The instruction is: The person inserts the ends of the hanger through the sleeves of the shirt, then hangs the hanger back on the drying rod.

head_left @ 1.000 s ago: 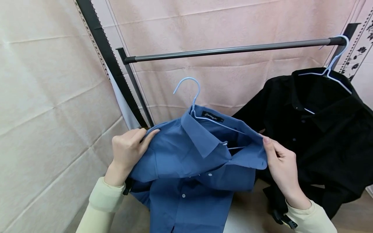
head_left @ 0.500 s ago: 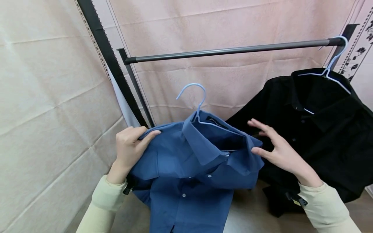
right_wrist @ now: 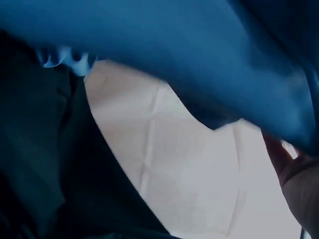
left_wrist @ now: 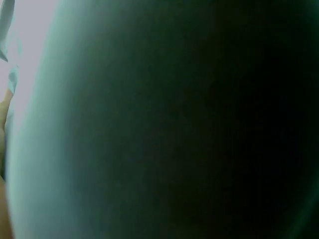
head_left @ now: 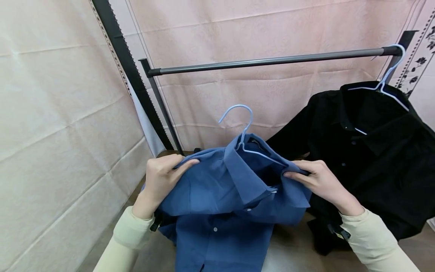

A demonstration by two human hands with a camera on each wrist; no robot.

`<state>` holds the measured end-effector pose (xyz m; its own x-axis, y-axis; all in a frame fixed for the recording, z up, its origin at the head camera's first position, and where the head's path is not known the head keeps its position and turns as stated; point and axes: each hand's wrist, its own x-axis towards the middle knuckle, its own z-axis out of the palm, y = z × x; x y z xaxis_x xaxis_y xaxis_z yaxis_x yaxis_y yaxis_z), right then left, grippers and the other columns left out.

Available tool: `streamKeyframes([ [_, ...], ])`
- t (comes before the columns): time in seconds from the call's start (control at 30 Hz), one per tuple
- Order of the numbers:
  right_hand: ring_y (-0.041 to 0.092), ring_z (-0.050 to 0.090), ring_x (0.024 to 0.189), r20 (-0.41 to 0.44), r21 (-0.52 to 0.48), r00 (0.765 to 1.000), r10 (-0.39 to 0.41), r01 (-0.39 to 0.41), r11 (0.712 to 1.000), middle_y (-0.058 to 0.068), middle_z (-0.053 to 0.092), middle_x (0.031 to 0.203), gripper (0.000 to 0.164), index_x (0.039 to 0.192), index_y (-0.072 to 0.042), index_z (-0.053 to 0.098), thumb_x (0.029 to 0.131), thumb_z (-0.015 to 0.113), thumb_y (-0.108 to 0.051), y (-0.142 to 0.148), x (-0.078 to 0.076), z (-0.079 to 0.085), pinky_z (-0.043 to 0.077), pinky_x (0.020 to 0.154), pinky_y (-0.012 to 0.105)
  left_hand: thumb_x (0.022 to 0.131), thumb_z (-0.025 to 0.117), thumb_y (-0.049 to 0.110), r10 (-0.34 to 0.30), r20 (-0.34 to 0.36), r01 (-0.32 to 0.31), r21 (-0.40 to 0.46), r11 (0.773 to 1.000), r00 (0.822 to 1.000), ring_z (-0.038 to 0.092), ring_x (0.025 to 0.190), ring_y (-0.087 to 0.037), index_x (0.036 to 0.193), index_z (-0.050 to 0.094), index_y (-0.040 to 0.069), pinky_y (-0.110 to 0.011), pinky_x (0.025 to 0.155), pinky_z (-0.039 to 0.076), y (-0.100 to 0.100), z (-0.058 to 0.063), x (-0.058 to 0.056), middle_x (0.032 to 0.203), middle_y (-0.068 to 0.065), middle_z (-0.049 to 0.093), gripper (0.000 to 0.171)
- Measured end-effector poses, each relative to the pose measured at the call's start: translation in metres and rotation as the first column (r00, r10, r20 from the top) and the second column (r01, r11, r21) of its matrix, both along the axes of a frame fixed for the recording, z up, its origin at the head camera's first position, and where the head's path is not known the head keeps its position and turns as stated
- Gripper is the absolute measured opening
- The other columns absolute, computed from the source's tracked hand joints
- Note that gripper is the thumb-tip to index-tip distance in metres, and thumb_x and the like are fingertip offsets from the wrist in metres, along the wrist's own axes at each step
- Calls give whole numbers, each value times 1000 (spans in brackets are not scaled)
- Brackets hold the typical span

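Note:
A blue button-up shirt [head_left: 210,196] hangs between both hands in the head view, with a light blue hanger [head_left: 250,117] inside its collar. The hanger's hook sticks up free, below the rail. My left hand [head_left: 162,181] pinches the shirt's shoulder, thumb on top. On the other side my right hand [head_left: 321,181] grips the cloth beside the collar opening, its thumb over the fabric. Blurred dark cloth fills most of the left wrist view. In the right wrist view the blue shirt [right_wrist: 164,50] crosses the top, and part of the right hand [right_wrist: 299,184] shows at the edge.
A dark metal rail [head_left: 272,61] runs across the back, in front of a pink curtain [head_left: 272,26]. At its right end a black shirt [head_left: 367,151] hangs on another light blue hanger [head_left: 391,71]. Pale cloth [head_left: 61,132] covers the left side.
My right hand let go of the collar's edge, opened, and took hold of the shirt again nearer the shoulder. The hanger's hook and the shirt have shifted right and lower.

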<state>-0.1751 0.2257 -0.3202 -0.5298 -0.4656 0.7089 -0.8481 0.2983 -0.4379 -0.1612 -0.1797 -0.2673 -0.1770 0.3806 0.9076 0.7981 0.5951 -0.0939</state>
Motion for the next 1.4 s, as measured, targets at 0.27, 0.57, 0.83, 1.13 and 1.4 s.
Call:
streamKeyframes([
  [0.27, 4, 50, 62, -164, -4, 985, 51, -53, 999, -2, 66, 82, 30, 98, -3, 71, 71, 72, 11, -10, 16, 32, 39, 52, 15, 83, 71, 30, -50, -9, 51, 28, 998, 999, 26, 41, 0, 56, 38, 21, -16, 42, 21, 12, 3, 1, 51, 12, 26, 44],
  [0.57, -2, 43, 58, -295, 28, 955, -40, 50, 998, -9, 60, 74, 24, 99, -10, 73, 83, 68, -27, -3, 9, 39, 36, 49, 11, 83, 71, 28, -97, -16, 97, 23, 995, 995, 23, 42, 0, 57, 38, 19, -17, 43, 20, 26, 7, -1, 53, 11, 23, 44],
  [0.83, -1, 55, 67, -252, 2, 966, -58, 60, 998, -3, 68, 85, 24, 100, -7, 72, 77, 74, -3, -7, 17, 46, 42, 59, 11, 74, 80, 19, -178, 14, 177, 29, 984, 984, 29, 43, -1, 56, 38, 19, -16, 44, 23, 41, 4, -4, 52, 9, 31, 45],
  [1.13, -2, 58, 69, -317, -25, 946, -68, 63, 998, 1, 69, 86, 27, 99, -3, 71, 88, 62, -26, -2, 17, 40, 44, 64, 10, 89, 64, 29, -135, 12, 135, 21, 991, 991, 40, 46, -3, 66, 60, 13, -19, 46, 32, 36, 5, -3, 56, 7, 48, 28],
  [1.4, 0, 61, 75, -348, -75, 932, -103, 82, 994, 3, 69, 86, 32, 96, 0, 72, 88, 62, -29, 9, 18, 43, 45, 72, 10, 93, 58, 31, -153, 41, 149, 89, 985, 987, 62, 61, -11, 81, 72, 9, -25, 59, 48, 17, 10, -2, 73, 0, 67, 29],
])
